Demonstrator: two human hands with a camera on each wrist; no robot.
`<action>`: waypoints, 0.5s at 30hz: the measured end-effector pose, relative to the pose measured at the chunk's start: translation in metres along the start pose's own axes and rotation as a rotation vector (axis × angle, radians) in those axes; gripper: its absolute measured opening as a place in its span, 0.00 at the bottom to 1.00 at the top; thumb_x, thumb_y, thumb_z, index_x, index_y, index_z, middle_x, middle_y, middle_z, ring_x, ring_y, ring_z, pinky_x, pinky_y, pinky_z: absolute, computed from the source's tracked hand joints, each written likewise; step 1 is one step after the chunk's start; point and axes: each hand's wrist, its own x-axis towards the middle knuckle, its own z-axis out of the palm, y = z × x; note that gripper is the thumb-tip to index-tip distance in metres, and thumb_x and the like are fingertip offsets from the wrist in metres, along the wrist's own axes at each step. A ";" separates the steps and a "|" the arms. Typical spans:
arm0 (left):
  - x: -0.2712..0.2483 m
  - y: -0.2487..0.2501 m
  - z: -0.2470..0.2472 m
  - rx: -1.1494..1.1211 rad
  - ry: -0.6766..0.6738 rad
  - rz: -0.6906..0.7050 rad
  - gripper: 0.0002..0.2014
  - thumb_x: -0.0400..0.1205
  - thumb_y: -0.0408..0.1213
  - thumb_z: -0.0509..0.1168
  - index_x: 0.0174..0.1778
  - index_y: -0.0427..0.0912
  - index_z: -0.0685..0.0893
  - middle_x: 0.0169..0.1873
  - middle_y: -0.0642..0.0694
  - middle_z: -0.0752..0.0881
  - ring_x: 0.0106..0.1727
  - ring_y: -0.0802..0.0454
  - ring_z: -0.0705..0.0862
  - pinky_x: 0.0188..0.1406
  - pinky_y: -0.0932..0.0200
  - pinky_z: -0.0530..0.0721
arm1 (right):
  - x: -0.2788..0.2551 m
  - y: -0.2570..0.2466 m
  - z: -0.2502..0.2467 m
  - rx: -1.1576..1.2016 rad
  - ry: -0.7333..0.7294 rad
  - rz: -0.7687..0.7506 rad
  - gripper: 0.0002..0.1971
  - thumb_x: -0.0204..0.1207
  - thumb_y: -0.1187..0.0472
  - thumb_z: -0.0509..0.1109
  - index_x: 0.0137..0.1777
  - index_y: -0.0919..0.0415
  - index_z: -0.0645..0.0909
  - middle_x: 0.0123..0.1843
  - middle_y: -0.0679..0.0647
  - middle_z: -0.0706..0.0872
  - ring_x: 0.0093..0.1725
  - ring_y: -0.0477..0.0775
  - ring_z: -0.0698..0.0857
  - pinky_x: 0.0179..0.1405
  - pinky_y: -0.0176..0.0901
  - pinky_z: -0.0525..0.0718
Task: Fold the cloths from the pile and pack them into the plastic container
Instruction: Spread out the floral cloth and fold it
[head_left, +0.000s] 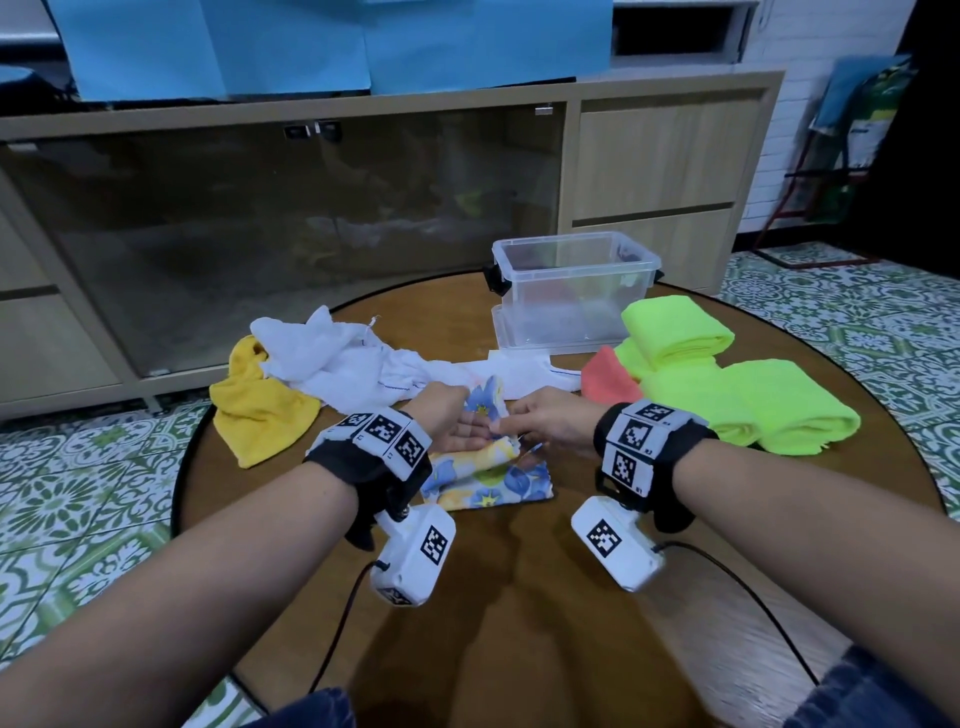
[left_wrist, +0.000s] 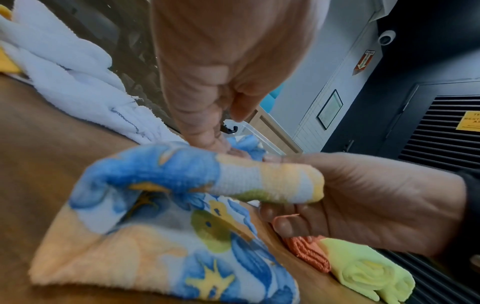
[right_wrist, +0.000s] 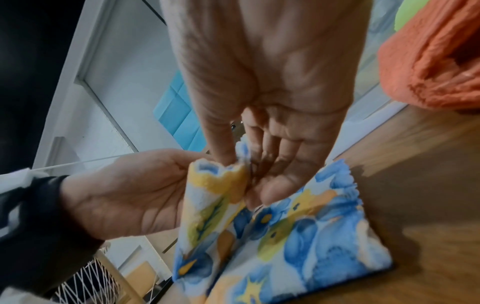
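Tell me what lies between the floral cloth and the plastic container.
In the head view, a strip of white cloth lies between the floral cloth and the container, with bare table on either side of it.

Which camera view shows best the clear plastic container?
The head view: the whole plastic container stands open at the table's far side. The left wrist view shows only a sliver of it with a black latch behind the left hand. I cannot find it in the right wrist view.

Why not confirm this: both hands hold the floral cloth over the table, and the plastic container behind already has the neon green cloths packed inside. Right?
Not quite. The plastic container looks empty in the head view; the neon green cloths lie on the table beside it. The left hand and right hand do hold the floral cloth.
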 end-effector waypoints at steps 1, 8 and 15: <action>0.001 0.000 0.000 0.030 0.017 0.012 0.15 0.89 0.34 0.45 0.48 0.30 0.74 0.35 0.39 0.79 0.32 0.50 0.77 0.34 0.61 0.78 | 0.002 0.000 0.001 -0.008 0.032 0.007 0.12 0.78 0.66 0.69 0.34 0.66 0.73 0.32 0.59 0.75 0.28 0.49 0.80 0.35 0.44 0.89; 0.017 -0.026 -0.017 1.114 0.077 0.354 0.11 0.83 0.35 0.55 0.55 0.37 0.80 0.57 0.36 0.78 0.64 0.35 0.78 0.58 0.47 0.76 | 0.002 0.001 0.003 0.014 0.127 0.072 0.21 0.78 0.73 0.66 0.27 0.62 0.64 0.25 0.57 0.67 0.14 0.45 0.75 0.21 0.41 0.86; 0.017 -0.036 -0.021 1.314 -0.131 0.124 0.31 0.88 0.52 0.42 0.83 0.42 0.40 0.83 0.42 0.38 0.83 0.41 0.38 0.82 0.45 0.45 | 0.006 0.006 0.002 -0.094 0.144 0.177 0.18 0.78 0.70 0.68 0.30 0.62 0.66 0.27 0.58 0.71 0.21 0.51 0.80 0.25 0.43 0.88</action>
